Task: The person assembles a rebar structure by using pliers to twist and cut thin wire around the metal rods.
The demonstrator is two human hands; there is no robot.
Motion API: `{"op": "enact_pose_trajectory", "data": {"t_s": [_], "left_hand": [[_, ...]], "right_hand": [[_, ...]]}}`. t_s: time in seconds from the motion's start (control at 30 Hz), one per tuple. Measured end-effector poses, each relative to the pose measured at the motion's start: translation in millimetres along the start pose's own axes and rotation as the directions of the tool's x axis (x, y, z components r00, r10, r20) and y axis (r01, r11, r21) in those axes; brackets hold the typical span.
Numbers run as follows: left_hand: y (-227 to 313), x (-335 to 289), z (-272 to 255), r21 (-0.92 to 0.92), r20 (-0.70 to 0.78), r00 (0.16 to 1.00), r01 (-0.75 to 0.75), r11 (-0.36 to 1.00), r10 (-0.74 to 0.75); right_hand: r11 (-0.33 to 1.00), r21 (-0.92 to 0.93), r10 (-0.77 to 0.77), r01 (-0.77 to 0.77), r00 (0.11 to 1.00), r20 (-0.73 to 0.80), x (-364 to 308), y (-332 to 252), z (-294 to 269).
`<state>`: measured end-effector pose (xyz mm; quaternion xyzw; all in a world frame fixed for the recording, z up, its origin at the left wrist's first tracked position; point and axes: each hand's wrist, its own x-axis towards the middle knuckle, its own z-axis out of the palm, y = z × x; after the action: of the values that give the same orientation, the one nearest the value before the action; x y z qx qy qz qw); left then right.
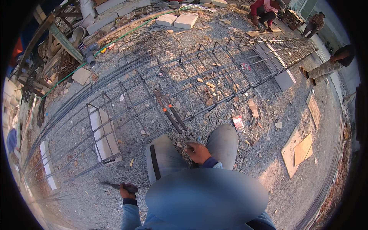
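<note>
Low at the left, my left hand (127, 190) is closed around a bundle of thin dark wires (111, 185), whose ends fan out to the left. Between my knees, my right hand (198, 153) is curled with its fingers pressed together; whatever it may hold is too small to make out. In front of me lies a long steel rebar cage (184, 90) with square stirrups, running from the left to the far right. A pair of long-handled cutters (170, 111) with black and orange handles rests on its bars, just beyond my right hand.
Pale blocks (102, 132) prop the cage, with grey blocks (273, 61) farther along. Loose rebars (84, 94) stretch along its far side. Plywood pieces (297, 149) lie at right on gravel. A crouching person (264, 13) and two others are by the far end.
</note>
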<state>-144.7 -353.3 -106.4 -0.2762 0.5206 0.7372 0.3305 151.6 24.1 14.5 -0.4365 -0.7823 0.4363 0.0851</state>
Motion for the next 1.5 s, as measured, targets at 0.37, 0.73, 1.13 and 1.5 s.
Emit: {"op": "enact_pose_trajectory", "data": {"t_s": [0.37, 0.73, 1.13, 1.5], "left_hand": [[35.9, -183.7, 133.2, -0.190, 0.043, 0.996, -0.070, 0.979, 0.080], [16.5, -230.4, 176.8, -0.107, 0.332, 0.943, 0.063, 0.992, -0.024], [17.8, -231.9, 186.2, -0.035, 0.371, 0.925, 0.103, 0.994, -0.083], [18.2, -233.2, 187.6, -0.033, 0.212, 0.969, 0.139, 0.990, -0.129]], "right_hand": [[0.789, 0.487, -0.556, 0.375, 0.773, 0.306, -38.9, -148.6, 31.2], [0.752, 0.474, -0.640, 0.458, 0.680, 0.358, -56.9, -168.3, 34.8], [0.742, 0.512, -0.640, 0.433, 0.684, 0.349, -51.2, -142.9, 46.5], [0.708, 0.698, -0.345, -0.104, 0.812, 0.471, -47.9, -134.7, 52.4]]}}
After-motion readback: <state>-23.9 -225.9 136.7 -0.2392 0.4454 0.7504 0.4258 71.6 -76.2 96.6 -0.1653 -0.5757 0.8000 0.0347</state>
